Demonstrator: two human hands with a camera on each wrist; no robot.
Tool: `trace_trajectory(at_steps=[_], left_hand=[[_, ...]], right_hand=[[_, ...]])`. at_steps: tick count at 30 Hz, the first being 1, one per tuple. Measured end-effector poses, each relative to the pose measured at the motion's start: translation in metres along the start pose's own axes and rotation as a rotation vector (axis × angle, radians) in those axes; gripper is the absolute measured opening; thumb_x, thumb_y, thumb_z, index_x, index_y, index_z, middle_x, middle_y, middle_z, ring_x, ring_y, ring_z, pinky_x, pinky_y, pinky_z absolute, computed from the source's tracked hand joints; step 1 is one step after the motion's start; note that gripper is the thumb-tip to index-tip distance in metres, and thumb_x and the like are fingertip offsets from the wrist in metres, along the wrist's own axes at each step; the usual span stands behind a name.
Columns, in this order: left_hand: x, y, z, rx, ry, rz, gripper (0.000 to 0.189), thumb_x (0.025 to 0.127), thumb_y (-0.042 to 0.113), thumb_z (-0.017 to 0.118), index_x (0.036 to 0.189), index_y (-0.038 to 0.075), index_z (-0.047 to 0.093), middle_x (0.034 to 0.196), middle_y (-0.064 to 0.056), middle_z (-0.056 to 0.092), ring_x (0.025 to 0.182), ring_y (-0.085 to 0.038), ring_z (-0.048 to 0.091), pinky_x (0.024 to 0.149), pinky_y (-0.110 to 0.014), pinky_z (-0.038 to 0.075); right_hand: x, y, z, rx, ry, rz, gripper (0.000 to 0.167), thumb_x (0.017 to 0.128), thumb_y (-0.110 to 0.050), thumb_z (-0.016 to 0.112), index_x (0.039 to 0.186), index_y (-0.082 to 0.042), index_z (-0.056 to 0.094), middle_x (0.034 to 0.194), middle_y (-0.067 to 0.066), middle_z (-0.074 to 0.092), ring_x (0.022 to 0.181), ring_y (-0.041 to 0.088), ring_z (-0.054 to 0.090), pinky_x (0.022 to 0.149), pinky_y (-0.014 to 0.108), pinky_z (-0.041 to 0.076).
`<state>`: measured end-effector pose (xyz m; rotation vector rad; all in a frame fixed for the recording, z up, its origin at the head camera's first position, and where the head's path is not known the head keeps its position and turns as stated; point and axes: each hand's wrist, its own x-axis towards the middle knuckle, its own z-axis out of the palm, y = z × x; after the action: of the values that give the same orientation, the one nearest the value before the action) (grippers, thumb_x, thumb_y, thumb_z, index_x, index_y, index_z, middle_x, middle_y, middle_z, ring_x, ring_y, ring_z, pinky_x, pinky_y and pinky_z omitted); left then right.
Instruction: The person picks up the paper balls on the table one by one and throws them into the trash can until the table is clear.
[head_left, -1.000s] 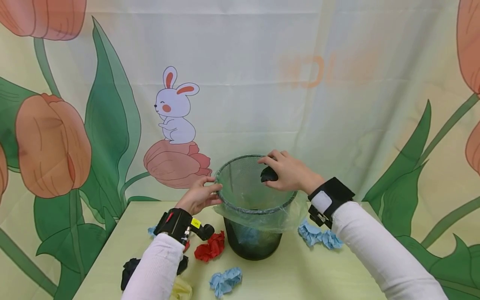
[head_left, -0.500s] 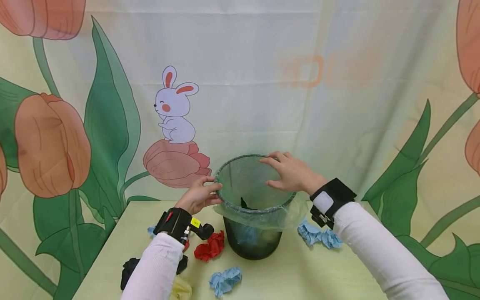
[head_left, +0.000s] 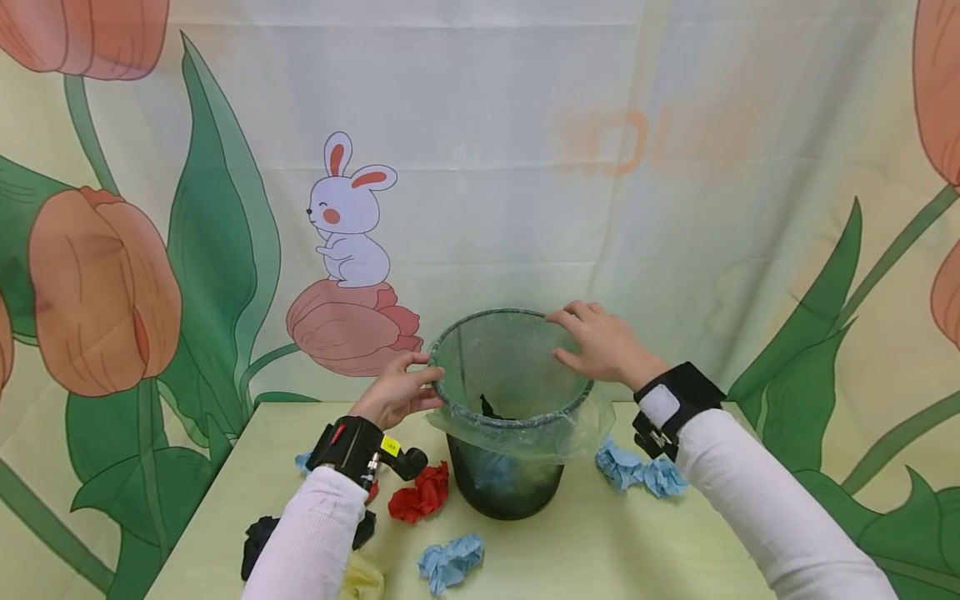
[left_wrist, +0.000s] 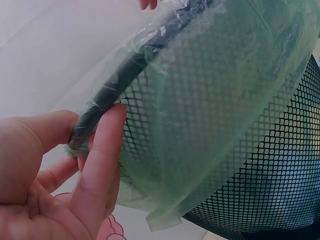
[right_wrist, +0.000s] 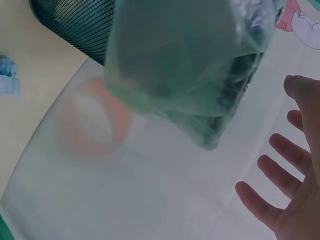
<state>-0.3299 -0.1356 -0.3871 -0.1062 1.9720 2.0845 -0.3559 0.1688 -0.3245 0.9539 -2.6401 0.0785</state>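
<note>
A black mesh wastebasket [head_left: 507, 492] stands upright on the table, lined with a thin green plastic bag [left_wrist: 200, 100] folded over its rim. My left hand [head_left: 401, 390] grips the rim at its left side, thumb and fingers pinching the bag against it in the left wrist view. My right hand [head_left: 600, 343] hovers at the right side of the opening with fingers spread and nothing in them. Inside the basket lies a dark crumpled piece [head_left: 491, 408], mostly hidden by the front rim. Something blue shows faintly through the mesh lower down.
Crumpled paper lies around the basket on the pale green table [head_left: 600, 554]: a red ball [head_left: 422, 493], a blue one [head_left: 452, 562] in front, blue ones [head_left: 639, 471] at right. Black [head_left: 258, 542] and yellow [head_left: 363, 577] pieces are partly behind the left sleeve. A printed curtain [head_left: 480, 167] hangs behind.
My right hand has let go of a black crumpled ball, which dropped into the basket. The hand has then drawn back slightly to the right. The left hand stays on the rim.
</note>
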Motion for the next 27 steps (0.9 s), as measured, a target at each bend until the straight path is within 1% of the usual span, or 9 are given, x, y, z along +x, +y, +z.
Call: trace_trajectory(at_steps=[6, 11, 16, 27], left_hand=[[0.001, -0.001, -0.001, 0.001, -0.006, 0.001, 0.050, 0.094, 0.010, 0.053, 0.136, 0.005, 0.027, 0.108, -0.012, 0.041, 0.071, -0.016, 0.048, 0.064, -0.023, 0.056], [0.001, -0.001, -0.001, -0.002, -0.005, -0.004, 0.050, 0.094, 0.010, 0.052, 0.137, 0.005, 0.028, 0.108, -0.012, 0.041, 0.071, -0.016, 0.048, 0.064, -0.023, 0.055], [0.001, -0.001, -0.001, -0.005, -0.002, -0.004, 0.051, 0.094, 0.010, 0.052, 0.138, 0.006, 0.027, 0.110, -0.012, 0.041, 0.071, -0.016, 0.049, 0.064, -0.024, 0.055], [0.002, -0.001, -0.001, -0.002, 0.004, -0.006, 0.051, 0.094, 0.011, 0.053, 0.137, 0.005, 0.028, 0.110, -0.012, 0.041, 0.072, -0.016, 0.050, 0.064, -0.024, 0.056]], right_hand=[[-0.007, 0.013, 0.003, -0.006, 0.041, 0.076, 0.041, 0.091, -0.027, 0.058, 0.127, -0.010, 0.051, 0.117, 0.015, 0.052, 0.105, 0.035, 0.050, 0.072, 0.043, 0.049], [-0.014, 0.027, 0.008, -0.013, 0.046, 0.141, 0.036, 0.092, -0.025, 0.055, 0.125, -0.010, 0.053, 0.113, 0.015, 0.053, 0.102, 0.035, 0.051, 0.071, 0.043, 0.048], [-0.022, 0.037, 0.015, -0.031, 0.047, 0.168, 0.034, 0.092, -0.024, 0.055, 0.122, -0.008, 0.054, 0.111, 0.017, 0.054, 0.100, 0.035, 0.052, 0.072, 0.043, 0.049], [-0.044, 0.052, 0.040, -0.055, 0.061, 0.207, 0.030, 0.091, -0.025, 0.057, 0.116, -0.008, 0.058, 0.105, 0.016, 0.056, 0.091, 0.033, 0.054, 0.066, 0.043, 0.049]])
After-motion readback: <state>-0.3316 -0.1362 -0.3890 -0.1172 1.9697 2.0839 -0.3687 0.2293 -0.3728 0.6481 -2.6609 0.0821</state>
